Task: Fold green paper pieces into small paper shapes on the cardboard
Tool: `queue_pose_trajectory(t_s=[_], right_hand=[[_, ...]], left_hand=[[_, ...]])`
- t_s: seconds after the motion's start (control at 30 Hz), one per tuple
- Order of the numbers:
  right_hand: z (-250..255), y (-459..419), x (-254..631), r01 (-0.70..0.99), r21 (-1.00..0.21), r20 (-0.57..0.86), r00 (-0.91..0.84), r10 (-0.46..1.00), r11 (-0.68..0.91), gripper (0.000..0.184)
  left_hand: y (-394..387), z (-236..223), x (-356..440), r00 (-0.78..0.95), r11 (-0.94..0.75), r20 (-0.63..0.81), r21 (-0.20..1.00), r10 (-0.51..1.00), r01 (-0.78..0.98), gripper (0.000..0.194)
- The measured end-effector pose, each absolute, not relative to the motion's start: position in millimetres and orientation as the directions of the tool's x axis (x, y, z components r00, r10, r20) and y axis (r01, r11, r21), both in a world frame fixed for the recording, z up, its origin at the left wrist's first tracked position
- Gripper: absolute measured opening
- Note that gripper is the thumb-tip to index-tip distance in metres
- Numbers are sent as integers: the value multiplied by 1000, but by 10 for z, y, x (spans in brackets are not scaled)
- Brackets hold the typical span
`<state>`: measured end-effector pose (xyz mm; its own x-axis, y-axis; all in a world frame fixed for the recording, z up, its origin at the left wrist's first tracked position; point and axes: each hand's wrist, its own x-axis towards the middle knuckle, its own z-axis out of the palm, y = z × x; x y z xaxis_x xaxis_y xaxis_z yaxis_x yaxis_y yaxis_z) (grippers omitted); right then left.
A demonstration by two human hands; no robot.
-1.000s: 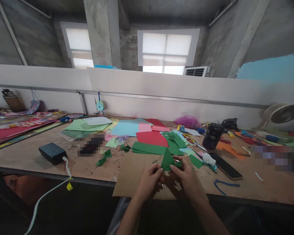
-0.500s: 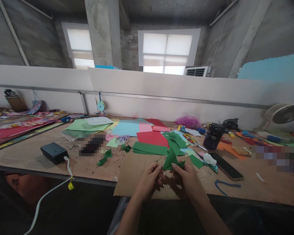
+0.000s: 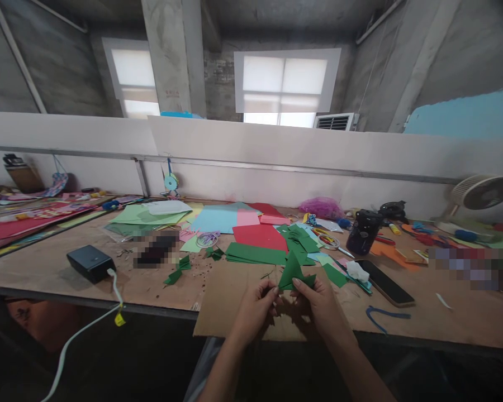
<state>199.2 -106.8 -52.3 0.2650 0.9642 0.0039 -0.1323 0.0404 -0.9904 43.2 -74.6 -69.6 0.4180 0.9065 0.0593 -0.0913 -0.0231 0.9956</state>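
A folded green paper shape (image 3: 294,272) with a pointed top is held up over a brown cardboard sheet (image 3: 226,296) at the near edge of the bench. My right hand (image 3: 318,304) pinches its lower right side between thumb and fingers. My left hand (image 3: 255,310) is curled, its fingertips meeting the shape's lower left corner. More green paper lies just behind: a flat stack (image 3: 255,254) and a heap of cut pieces (image 3: 299,237).
Red (image 3: 260,234), blue (image 3: 216,219) and light green sheets (image 3: 140,215) cover the bench's middle. A black box (image 3: 91,262) with a white cable (image 3: 84,329) sits left. A phone (image 3: 385,282), a black jar (image 3: 362,231) and a fan (image 3: 480,195) are right.
The green shape has turned a little in my fingers, showing a narrower point and a spread base. Both hands stay in the same place.
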Motion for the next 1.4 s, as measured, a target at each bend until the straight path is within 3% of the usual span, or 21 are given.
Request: queue_pose_trajectory(t_s=[0.5, 0.8, 1.4], right_hand=[[-591, -1045, 1991, -79, -993, 66, 191, 979, 83, 32], [-457, -1078, 1946, -88, -995, 30, 145, 989, 43, 29], [-413, -1100, 1933, 12, -998, 69, 121, 990, 68, 25]], left_hand=[[-719, -747, 461, 440, -68, 112, 991, 891, -115, 26], [-686, -820, 469, 411, 55, 32, 979, 911, -197, 30], [-689, -783, 470, 416, 95, -12, 979, 909, -179, 28]])
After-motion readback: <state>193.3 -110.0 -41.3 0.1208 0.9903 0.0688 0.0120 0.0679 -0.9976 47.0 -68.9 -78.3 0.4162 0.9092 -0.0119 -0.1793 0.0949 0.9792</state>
